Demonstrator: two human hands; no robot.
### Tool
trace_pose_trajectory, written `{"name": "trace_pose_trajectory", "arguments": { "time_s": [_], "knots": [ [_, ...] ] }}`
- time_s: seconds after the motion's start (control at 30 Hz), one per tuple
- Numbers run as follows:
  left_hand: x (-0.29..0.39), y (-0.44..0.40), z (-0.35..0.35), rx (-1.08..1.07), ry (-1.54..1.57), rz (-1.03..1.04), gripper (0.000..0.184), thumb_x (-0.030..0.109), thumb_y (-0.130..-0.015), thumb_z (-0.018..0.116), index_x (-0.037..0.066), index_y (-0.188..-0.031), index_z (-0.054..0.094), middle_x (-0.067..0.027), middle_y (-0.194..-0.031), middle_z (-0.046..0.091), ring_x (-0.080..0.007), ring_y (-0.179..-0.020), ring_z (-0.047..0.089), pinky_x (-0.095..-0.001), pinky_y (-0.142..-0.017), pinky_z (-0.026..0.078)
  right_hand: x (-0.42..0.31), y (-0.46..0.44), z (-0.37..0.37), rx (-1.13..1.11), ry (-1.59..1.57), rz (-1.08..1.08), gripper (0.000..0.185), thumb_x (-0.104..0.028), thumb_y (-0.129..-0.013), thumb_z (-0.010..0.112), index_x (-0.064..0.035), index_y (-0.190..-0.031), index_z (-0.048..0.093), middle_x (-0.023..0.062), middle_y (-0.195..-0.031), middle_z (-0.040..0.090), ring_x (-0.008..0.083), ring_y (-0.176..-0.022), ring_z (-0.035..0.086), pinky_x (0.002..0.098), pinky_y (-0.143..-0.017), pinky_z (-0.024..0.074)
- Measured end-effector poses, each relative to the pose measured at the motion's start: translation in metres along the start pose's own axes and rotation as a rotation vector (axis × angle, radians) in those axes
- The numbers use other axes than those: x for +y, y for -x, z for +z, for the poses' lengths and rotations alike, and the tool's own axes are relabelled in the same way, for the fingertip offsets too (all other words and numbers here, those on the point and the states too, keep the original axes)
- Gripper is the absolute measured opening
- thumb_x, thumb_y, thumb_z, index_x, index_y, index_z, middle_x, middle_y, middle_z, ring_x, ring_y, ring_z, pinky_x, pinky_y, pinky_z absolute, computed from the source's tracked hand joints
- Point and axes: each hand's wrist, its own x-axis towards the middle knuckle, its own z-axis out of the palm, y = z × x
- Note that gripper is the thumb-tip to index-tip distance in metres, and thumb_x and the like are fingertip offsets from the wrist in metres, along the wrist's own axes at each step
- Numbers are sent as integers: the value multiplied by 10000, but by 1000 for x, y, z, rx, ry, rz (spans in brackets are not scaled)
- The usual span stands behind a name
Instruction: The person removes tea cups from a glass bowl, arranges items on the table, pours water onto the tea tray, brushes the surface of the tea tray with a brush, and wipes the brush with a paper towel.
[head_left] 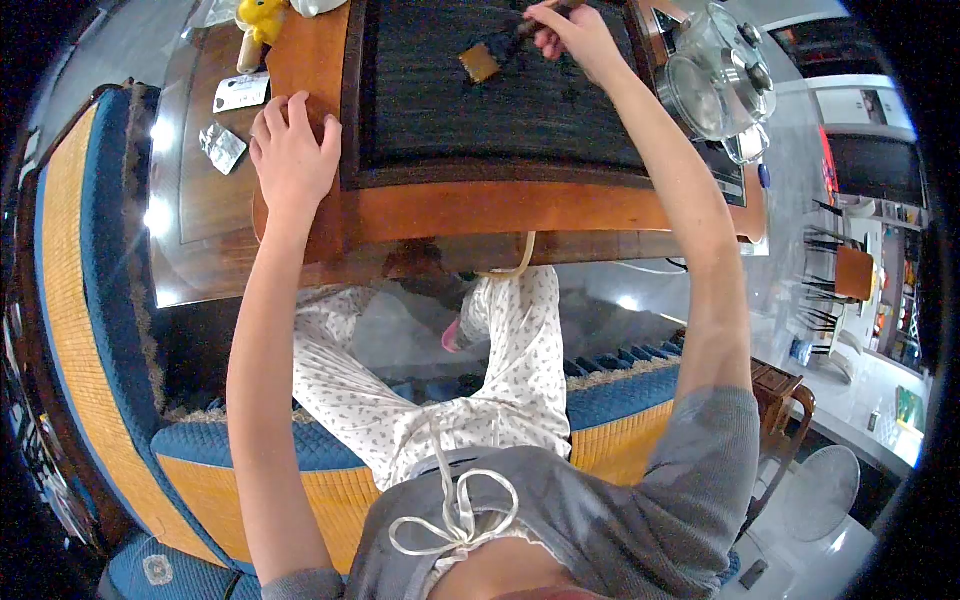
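My right hand (575, 35) is closed around the dark handle of a brush (481, 62) at the top of the view. The brush's tan bristles lie over the black tray surface (430, 120), which is set in a wooden frame. My left hand (297, 150) rests with its fingers apart on the orange-brown wooden edge (315, 60) left of the tray, holding nothing. Near its fingertips are a white card (241, 94) and a crumpled silver wrapper (222, 148).
Glass pots (705, 90) with metal lid knobs stand right of the tray. A yellow figurine (262, 18) sits at the upper left. Below the table are my legs and a blue-edged sofa (260, 447). At far right stands a brown chair (853, 273).
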Motion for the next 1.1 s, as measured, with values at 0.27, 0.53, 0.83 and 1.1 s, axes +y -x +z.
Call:
{"name": "trace_pose_trajectory", "arguments": {
  "time_s": [0.27,0.53,0.83,1.1],
  "knots": [
    [0,1,-1,-3,-3,1,417,330,-796,493,78,-1127,463,-140,-1172,422,-313,-1128,377,-469,-912,323,19,14,-4,12,68,-81,252,-274,-843,550,-33,-888,604,16,-606,536,75,-503,500,205,-460,392],
    [-1,0,1,16,-12,15,415,325,-794,497,76,-1125,464,-137,-1169,431,-312,-1123,383,-469,-911,325,16,34,-4,30,11,-13,263,-285,-849,540,-32,-877,605,22,-618,539,80,-508,496,212,-465,401],
    [0,0,-3,-44,-13,-9,421,339,-815,496,105,-1161,445,-156,-1208,418,-340,-1148,370,-479,-927,330,24,42,-19,131,2,12,261,-273,-819,570,-18,-857,610,63,-615,577,111,-520,542,240,-470,440],
    [0,0,-3,-49,-12,-14,430,347,-815,490,101,-1165,445,-162,-1215,410,-339,-1156,362,-485,-930,324,2,31,46,-36,-75,-128,261,-274,-840,567,-30,-923,606,50,-679,568,105,-574,548,217,-521,458]
  ]
}}
